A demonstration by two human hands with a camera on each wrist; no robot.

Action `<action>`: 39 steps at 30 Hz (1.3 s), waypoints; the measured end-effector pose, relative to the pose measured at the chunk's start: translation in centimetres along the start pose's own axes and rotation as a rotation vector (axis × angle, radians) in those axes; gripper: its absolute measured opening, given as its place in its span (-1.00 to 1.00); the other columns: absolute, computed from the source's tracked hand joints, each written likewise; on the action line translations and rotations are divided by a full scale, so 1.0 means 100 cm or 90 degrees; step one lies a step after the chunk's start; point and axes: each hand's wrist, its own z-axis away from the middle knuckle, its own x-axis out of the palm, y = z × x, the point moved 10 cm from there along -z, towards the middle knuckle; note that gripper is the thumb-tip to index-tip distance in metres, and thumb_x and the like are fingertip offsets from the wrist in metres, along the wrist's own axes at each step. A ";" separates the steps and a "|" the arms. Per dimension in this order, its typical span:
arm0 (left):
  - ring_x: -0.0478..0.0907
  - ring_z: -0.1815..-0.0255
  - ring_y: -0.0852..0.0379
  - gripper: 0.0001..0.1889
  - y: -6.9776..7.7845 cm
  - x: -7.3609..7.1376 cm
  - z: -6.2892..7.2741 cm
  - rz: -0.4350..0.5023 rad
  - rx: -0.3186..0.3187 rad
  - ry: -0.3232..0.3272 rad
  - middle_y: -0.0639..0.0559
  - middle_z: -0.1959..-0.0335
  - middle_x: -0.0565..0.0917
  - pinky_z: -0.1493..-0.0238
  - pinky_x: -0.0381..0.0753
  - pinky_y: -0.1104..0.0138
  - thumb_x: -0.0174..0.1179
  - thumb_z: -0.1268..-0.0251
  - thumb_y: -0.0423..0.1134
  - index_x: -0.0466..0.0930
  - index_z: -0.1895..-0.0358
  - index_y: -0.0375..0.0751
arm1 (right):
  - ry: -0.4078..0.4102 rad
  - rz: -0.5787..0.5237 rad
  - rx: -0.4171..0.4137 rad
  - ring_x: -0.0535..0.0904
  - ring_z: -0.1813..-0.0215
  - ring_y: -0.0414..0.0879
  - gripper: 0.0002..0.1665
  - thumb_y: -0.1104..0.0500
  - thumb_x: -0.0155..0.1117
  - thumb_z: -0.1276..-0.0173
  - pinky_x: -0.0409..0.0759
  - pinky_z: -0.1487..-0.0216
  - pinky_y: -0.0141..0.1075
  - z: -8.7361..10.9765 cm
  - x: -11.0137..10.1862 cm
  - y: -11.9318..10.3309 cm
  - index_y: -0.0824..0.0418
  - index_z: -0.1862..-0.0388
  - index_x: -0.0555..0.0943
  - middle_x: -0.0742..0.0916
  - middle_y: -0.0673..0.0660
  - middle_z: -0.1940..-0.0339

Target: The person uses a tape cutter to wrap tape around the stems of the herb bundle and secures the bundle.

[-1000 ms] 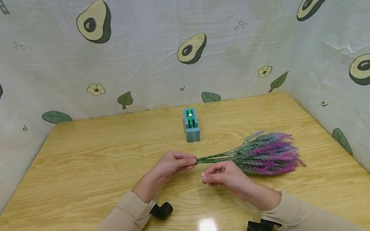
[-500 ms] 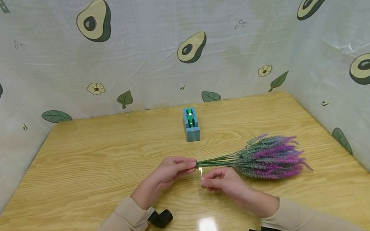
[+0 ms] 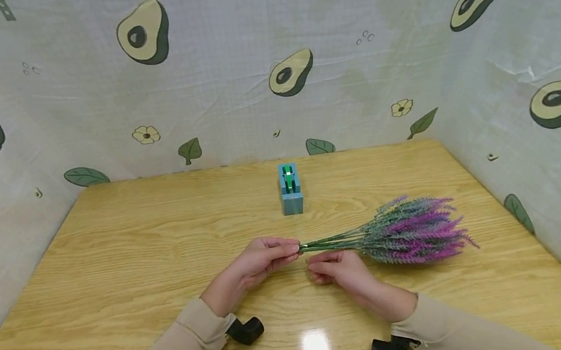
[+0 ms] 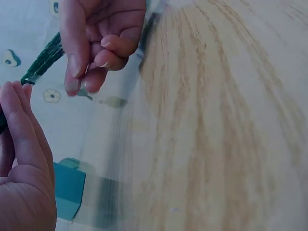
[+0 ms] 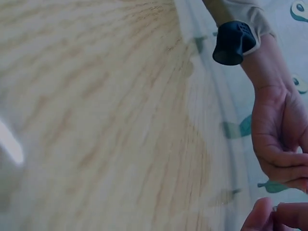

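A bunch of artificial lavender (image 3: 414, 231) lies sideways in the head view, its purple heads to the right and green stems (image 3: 329, 243) to the left. My left hand (image 3: 267, 258) pinches the stem ends between thumb and fingers. A shiny bit of clear tape (image 3: 304, 246) shows on the stems right beside those fingertips. Just below the stems, my right hand (image 3: 339, 271) has thumb and forefinger pressed together on the tape's free end; a small glint shows between them in the right wrist view. The left wrist view has the green stems (image 4: 44, 58) passing behind my right hand (image 4: 98, 43).
A blue tape dispenser (image 3: 290, 189) with a green roll stands behind the stems on the wooden table (image 3: 154, 222). A cloth printed with avocados (image 3: 291, 73) hangs along the back and both sides. Black wrist cameras (image 3: 246, 331) stick out from both sleeves.
My right hand first drew down, with the clear tape strip stretched from the stems, then rose close to them. The lavender heads shifted slightly right. My left hand moved slightly down and keeps its pinch.
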 end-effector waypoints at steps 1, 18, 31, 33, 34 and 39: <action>0.64 0.29 0.21 -0.69 -0.001 0.000 0.000 0.000 0.001 -0.001 -0.03 0.34 0.68 0.12 0.59 0.43 0.06 -0.28 -0.55 0.41 -0.05 -0.70 | -0.001 -0.009 0.008 0.64 0.40 -0.14 -0.67 0.40 0.17 -0.29 0.65 0.26 -0.32 0.000 0.000 0.001 0.65 0.05 0.50 0.71 0.21 0.33; 0.63 0.27 0.21 -0.66 -0.004 -0.003 -0.003 -0.008 0.004 -0.009 -0.03 0.31 0.67 0.09 0.58 0.42 0.05 -0.28 -0.54 0.37 -0.08 -0.71 | -0.109 -0.048 0.128 0.61 0.44 -0.16 -0.49 0.36 -0.01 -0.37 0.63 0.31 -0.36 0.021 0.012 0.014 0.60 -0.23 0.22 0.66 0.27 0.21; 0.64 0.30 0.21 -0.72 -0.005 -0.001 -0.003 0.010 0.006 -0.008 -0.03 0.33 0.67 0.14 0.60 0.44 0.04 -0.28 -0.57 0.45 -0.03 -0.66 | -0.198 0.387 -0.303 0.55 0.44 -0.17 -0.93 0.26 0.34 -0.19 0.56 0.45 -0.33 0.028 0.021 -0.089 0.28 0.38 0.66 0.66 0.01 0.47; 0.63 0.31 0.22 -0.69 -0.004 0.000 -0.003 0.006 0.006 -0.013 -0.04 0.32 0.67 0.15 0.60 0.45 0.04 -0.29 -0.56 0.40 -0.06 -0.69 | -0.192 0.439 -0.378 0.55 0.41 -0.18 -0.95 0.27 0.35 -0.19 0.58 0.41 -0.28 0.024 0.021 -0.103 0.23 0.36 0.67 0.66 -0.03 0.44; 0.63 0.31 0.22 -0.67 -0.004 0.000 -0.003 0.003 0.006 -0.017 -0.04 0.32 0.67 0.15 0.60 0.45 0.03 -0.29 -0.55 0.37 -0.08 -0.71 | -0.193 0.471 -0.415 0.55 0.39 -0.17 -0.95 0.27 0.36 -0.19 0.58 0.38 -0.25 0.022 0.023 -0.108 0.21 0.35 0.67 0.66 -0.03 0.43; 0.63 0.30 0.23 -0.64 -0.004 0.001 -0.002 -0.006 0.002 -0.020 -0.04 0.30 0.66 0.12 0.59 0.42 0.03 -0.31 -0.54 0.34 -0.11 -0.72 | -0.202 0.613 -0.506 0.56 0.26 -0.08 -0.86 0.24 0.42 -0.13 0.58 0.27 -0.15 0.012 0.031 -0.111 0.15 0.30 0.66 0.65 0.01 0.34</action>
